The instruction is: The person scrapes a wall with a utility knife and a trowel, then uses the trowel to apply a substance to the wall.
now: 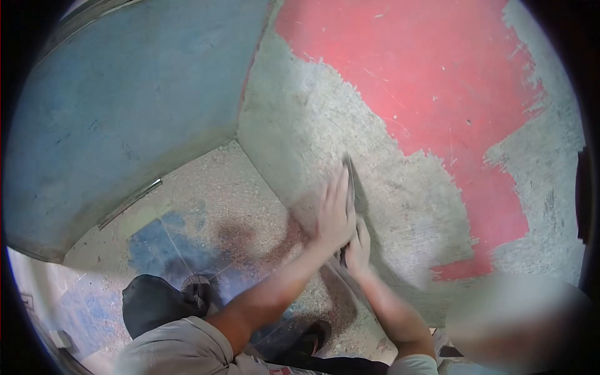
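At grey wall patch (406, 200): dark blade (351, 175) clasped between left hand (334, 215) and right hand (358, 249); keep angle shallow, pressure even.

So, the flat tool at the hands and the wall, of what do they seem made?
Flat tool: probably metal, dark and dull, judging by its thin straight edge; much is hidden.
Wall: likely plaster or cement, since rough grey shows where the smooth, matt red paint ends.
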`<state>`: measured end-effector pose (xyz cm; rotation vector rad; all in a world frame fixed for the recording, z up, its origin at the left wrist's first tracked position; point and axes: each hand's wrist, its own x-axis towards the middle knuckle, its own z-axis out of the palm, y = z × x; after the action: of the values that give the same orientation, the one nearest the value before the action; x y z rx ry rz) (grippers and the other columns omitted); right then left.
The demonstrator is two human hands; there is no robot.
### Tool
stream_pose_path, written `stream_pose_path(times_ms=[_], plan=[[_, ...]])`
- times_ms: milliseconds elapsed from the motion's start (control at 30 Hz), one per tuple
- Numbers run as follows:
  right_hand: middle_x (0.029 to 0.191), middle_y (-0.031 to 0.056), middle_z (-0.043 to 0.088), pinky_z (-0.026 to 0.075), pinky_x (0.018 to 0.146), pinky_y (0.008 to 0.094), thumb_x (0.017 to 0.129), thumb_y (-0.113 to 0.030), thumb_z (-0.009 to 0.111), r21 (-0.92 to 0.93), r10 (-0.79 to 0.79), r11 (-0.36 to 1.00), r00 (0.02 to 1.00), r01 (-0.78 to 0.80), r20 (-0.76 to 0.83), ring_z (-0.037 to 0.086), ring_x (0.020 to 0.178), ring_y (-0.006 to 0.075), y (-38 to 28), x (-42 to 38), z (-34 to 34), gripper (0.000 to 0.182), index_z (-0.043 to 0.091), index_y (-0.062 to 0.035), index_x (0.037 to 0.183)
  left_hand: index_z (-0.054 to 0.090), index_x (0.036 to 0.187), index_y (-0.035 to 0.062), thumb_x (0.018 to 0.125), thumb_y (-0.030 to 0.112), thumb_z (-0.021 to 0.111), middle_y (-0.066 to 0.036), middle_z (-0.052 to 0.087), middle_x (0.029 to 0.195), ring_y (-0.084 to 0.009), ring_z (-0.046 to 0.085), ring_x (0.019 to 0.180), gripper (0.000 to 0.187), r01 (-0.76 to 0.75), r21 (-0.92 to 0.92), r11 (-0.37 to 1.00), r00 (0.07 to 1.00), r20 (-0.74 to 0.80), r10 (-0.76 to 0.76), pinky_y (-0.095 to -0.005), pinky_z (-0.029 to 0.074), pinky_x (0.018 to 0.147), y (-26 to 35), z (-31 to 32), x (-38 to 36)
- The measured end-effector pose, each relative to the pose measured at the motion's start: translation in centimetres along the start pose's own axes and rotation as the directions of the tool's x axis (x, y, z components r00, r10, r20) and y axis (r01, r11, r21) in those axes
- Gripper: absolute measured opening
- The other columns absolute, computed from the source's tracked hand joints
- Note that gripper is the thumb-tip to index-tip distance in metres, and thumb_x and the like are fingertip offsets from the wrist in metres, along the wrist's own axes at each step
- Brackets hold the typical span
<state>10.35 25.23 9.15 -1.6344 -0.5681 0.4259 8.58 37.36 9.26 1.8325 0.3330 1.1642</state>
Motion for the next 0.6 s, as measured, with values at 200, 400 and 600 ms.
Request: stream_pose_path(times_ms=[200,400,600], plan=[[0.110,0.0194,0.070,0.053,0.085,0.0401,0.108,-0.017,0.047,-0.379,0.042,0.921,0.990,-0.090,-0.134,0.069,0.095,0.0252,4.6,-8.2,-3.1,0.036,0.053,0.0007,0.140,0.016,0.163,-0.0063,0.088,0.001,0.052,-0.027,0.018,0.169,-0.0421,0.029,0.153,0.083,0.123,-0.012,0.992,0.960,0.256,-0.116,-0.0519,0.024,0.123,1.0,2.3,-9.8],[0.118,0.0292,0.062,0.052,0.094,0.0539,0.092,-0.018,0.065,-0.665,-0.368,0.684,0.929,0.301,0.043,0.061,0.110,0.0519,4.9,-7.2,-6.7,0.054,0.051,0.0032,0.140,0.014,0.165,-0.0027,0.091,0.017,0.065,-0.027,0.013,0.171,-0.0453,0.023,0.154,0.092,0.009,-0.080,0.997,0.956,0.294,0.015,-0.0553,0.021,0.124,3.6,3.3,-8.9],[0.134,0.0315,0.056,0.049,0.101,0.0505,0.091,-0.020,0.071,-0.533,-0.562,0.723,0.823,0.440,-0.083,0.059,0.120,0.0486,0.3,-8.2,-7.9,0.063,0.048,0.0073,0.143,0.034,0.157,-0.0080,0.097,0.003,0.066,-0.030,0.055,0.145,-0.0327,0.054,0.136,0.070,0.089,-0.609,0.788,0.967,0.244,0.080,-0.0446,0.042,0.115,11.5,2.9,-4.6]])
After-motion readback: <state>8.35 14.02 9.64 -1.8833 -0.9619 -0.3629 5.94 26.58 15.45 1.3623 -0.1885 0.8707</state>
